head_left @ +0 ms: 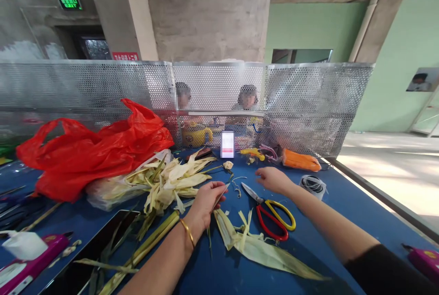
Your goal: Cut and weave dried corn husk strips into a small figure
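My left hand [209,199], with a gold bangle on the wrist, pinches a thin strip of corn husk [221,193] between thumb and fingers. Just beyond its fingertips lies a small cream husk flower [228,165]. My right hand [272,179] hovers apart to the right, its fingers curled together; whether anything is in them I cannot make out. Between and below the hands rest scissors [270,217] with one red and one yellow handle, blades apart. A broad pale corn husk [264,251] is spread on the blue table [302,263] in front of me.
A pile of corn husks [174,176] and a red plastic bag [99,153] fill the left. A dark tablet-like slab [92,249] lies nearer. Right stand a coil of cord [313,186] and an orange bundle [301,160]. Behind a perforated metal screen [219,75] sit two people.
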A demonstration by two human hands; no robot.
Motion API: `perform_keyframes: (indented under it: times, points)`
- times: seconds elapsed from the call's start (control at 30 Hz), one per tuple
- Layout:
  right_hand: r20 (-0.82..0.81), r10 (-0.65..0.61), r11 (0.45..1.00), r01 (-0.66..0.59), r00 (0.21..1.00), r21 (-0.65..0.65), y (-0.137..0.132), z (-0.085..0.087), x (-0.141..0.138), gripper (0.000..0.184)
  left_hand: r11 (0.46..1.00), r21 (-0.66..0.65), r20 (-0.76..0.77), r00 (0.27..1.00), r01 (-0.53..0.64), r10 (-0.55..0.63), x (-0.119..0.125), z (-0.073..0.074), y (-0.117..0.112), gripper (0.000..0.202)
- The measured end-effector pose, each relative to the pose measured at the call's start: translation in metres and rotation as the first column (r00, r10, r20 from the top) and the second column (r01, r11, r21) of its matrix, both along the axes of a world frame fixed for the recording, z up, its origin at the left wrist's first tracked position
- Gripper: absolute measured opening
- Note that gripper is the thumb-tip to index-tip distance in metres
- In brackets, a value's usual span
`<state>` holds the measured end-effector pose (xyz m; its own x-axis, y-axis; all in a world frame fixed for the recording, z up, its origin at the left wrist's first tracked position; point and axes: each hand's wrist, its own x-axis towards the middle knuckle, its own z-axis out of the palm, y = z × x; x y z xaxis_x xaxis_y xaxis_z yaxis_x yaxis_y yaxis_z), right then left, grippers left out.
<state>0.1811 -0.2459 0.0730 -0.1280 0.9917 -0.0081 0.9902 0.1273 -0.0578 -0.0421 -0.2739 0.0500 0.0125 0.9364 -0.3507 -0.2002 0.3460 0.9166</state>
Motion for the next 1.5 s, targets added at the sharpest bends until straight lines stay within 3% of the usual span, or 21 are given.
perform_keyframes:
  times: [0.2, 0.47, 0.67, 1.03, 1.5]
  points:
    - [0.068, -0.117, 0.987, 0.109, 0.991, 0.118, 0.071, -0.013, -0.006, 0.031, 0.999, 0.0, -0.059, 0.997, -0.05, 0.05, -0.01, -0.017, -0.004, 0.014]
    - [0.216, -0.133, 0.975, 0.089, 0.967, 0.201, 0.104, -0.037, -0.009, 0.032, 1.0, -0.006, -0.015, 1.0, -0.015, 0.015, -0.006, -0.018, -0.001, 0.015]
    - [0.305, -0.153, 0.978, 0.1, 0.94, 0.184, 0.113, -0.049, -0.01, 0.033, 1.0, 0.016, 0.001, 1.0, 0.014, -0.014, -0.007, -0.016, -0.004, 0.014]
    - [0.365, -0.153, 0.985, 0.11, 0.918, 0.136, 0.119, -0.052, -0.009, 0.035, 1.0, 0.003, -0.007, 1.0, -0.001, 0.001, -0.008, -0.017, -0.003, 0.012]
    - [0.259, -0.07, 0.99, 0.036, 0.963, 0.134, 0.114, -0.047, -0.003, 0.034, 1.0, -0.002, -0.01, 1.0, -0.024, 0.024, -0.008, -0.018, 0.001, 0.015]
